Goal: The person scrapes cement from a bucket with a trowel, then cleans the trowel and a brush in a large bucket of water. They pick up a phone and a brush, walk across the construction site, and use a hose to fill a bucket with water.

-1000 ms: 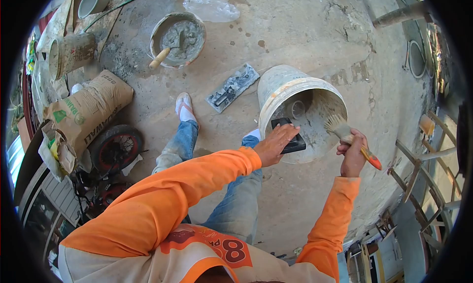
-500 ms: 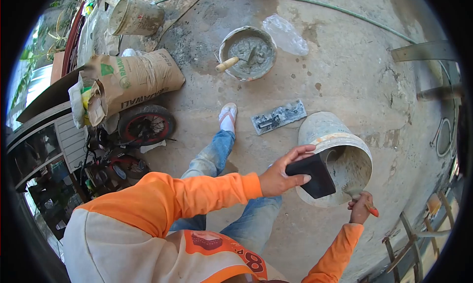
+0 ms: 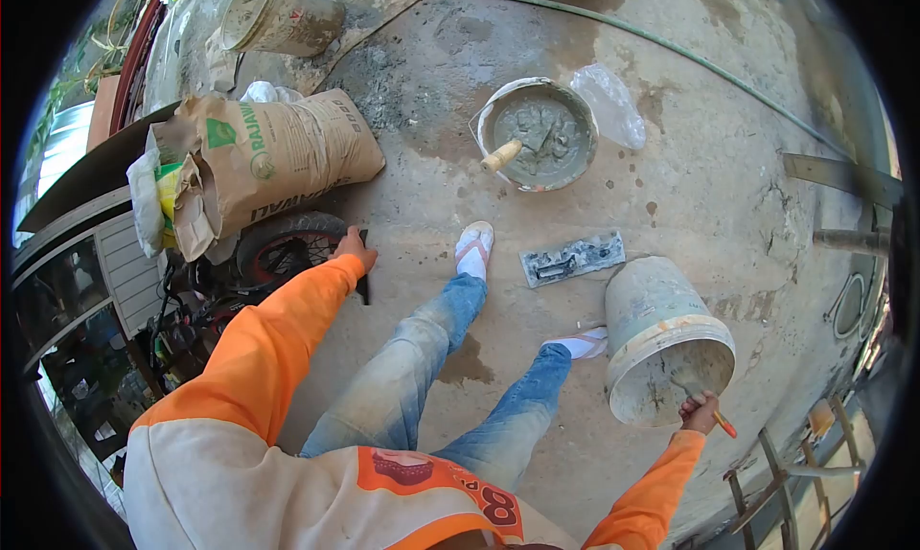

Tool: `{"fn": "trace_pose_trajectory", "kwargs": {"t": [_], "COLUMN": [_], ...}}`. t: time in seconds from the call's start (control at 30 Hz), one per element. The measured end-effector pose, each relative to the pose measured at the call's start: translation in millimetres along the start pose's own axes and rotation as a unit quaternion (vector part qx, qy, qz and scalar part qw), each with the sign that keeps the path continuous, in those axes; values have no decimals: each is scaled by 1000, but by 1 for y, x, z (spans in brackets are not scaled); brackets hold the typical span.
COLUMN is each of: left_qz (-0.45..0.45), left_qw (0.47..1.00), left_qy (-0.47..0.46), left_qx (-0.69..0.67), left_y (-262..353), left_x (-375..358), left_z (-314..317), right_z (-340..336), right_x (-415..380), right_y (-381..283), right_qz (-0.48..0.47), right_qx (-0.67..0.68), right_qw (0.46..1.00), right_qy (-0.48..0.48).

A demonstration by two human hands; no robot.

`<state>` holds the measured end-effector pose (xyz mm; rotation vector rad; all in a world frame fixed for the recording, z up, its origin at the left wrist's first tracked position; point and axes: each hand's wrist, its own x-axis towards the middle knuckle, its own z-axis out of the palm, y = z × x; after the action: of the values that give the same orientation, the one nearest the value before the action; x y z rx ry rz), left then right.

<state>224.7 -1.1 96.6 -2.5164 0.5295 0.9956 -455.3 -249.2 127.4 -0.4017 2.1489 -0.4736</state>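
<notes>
My left hand is stretched out to the left beside the motorcycle wheel, its fingers closed on a dark flat object seen nearly edge-on. My right hand grips a brush with a red-orange handle end, its head inside the mouth of a tipped pale bucket. A mortar-smeared trowel float lies on the concrete near that bucket. Farther forward stands a bucket of wet grey mortar, with a wooden-handled trowel resting in it.
A paper cement sack lies at the left above a motorcycle wheel. Another bucket is at the upper left. A clear plastic bag and a green hose lie ahead. Metal bars stand at the lower right.
My left hand has swung from the tipped bucket far to the left with the dark object. My right hand stays at the bucket with the brush. The view has shifted, showing both feet.
</notes>
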Motion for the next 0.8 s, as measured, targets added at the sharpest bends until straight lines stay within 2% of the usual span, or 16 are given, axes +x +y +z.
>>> {"fn": "trace_pose_trajectory", "kwargs": {"t": [0.03, 0.1, 0.17, 0.2, 0.23, 0.3, 0.33, 0.37, 0.4, 0.43, 0.5, 0.57, 0.63, 0.67, 0.73, 0.8], "left_qz": [12, 22, -42, 12, 19, 184, 189, 192, 221, 248, 186, 70, 10, 19, 18, 36], "left_qw": [990, 995, 995, 996, 996, 970, 936, 876, 813, 739, 554, 455, 374, 366, 299, 279], "left_qy": [44, 41, -27, -54, -49, -5, -105, -201, -251, -297, -506, -561, -604, -597, -627, -609], "left_qx": [130, 84, -81, -69, -74, -158, -279, -394, -476, -551, -633, -688, -704, -714, -719, -741], "left_y": [11, 9, 6, 12, 18, 25, 39, 57, 70, 80, 103, 112, 109, 104, 95, 75], "left_x": [-7, 18, 21, 18, 21, 20, 7, -8, -17, -27, -66, -101, -123, -135, -157, -173], "left_z": [-16, -20, -30, -40, -40, -35, -52, -69, -69, -69, -100, -106, -107, -108, -112, -119], "right_z": [0, 3, -2, -11, -12, 19, 36, 45, 56, 67, 92, 122, 155, 167, 188, 201], "right_x": [-5, -6, -5, -8, -10, -78, -125, -156, -182, -211, -259, -307, -355, -372, -393, -404], "right_y": [5, 12, 36, 50, 49, 8, -11, -17, -23, -32, -40, -48, -56, -54, -43, -30], "right_qz": [-3, -50, -100, -141, -185, -165, -136, -167, -200, -216, -264, -301, -286, -267, -272, -313], "right_qx": [2, -120, -145, -165, -183, -130, -81, -82, -83, -76, -68, -59, -28, -4, 6, -32], "right_qw": [1000, 991, 984, 974, 961, 970, 976, 972, 968, 970, 962, 949, 945, 943, 928, 904], "right_qy": [11, 11, 34, 65, 96, 125, 151, 141, 128, 86, 7, -71, -156, -199, -256, -289]}}
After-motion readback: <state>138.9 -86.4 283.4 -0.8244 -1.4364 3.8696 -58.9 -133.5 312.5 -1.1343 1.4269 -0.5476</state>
